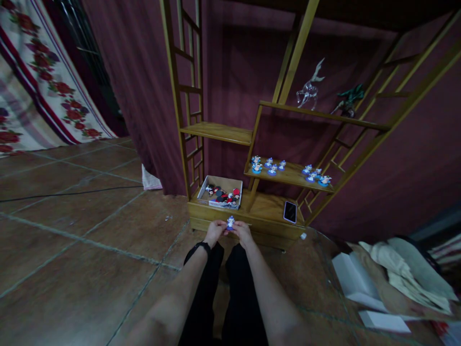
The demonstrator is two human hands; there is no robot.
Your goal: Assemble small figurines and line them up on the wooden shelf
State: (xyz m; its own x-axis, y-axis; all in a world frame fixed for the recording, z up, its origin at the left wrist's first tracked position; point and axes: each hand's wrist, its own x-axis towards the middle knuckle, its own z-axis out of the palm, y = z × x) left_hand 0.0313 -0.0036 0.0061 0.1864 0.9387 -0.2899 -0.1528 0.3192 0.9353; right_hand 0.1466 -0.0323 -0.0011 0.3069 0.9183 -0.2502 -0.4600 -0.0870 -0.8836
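Note:
A small purple-and-white figurine [231,222] is held upright between my two hands, in front of the cabinet's drawer front. My left hand [216,230] grips it from the left with closed fingers, and my right hand [242,231] pinches it from the right. Just beyond them, a shallow open cardboard box [225,204] holds several red, black and white figurines [223,194]. Similar purple figurines [272,169] stand on the wooden shelf [293,176] at the right, with blue-based figurines [256,167] at its left end.
A phone [290,212] lies on the cabinet's lower surface at right. Higher up stand a clear deer ornament [308,93] and a dark green ornament [349,101]. An upper-left shelf [218,131] juts above the box. White boxes [356,283] and cloth lie on the floor at right.

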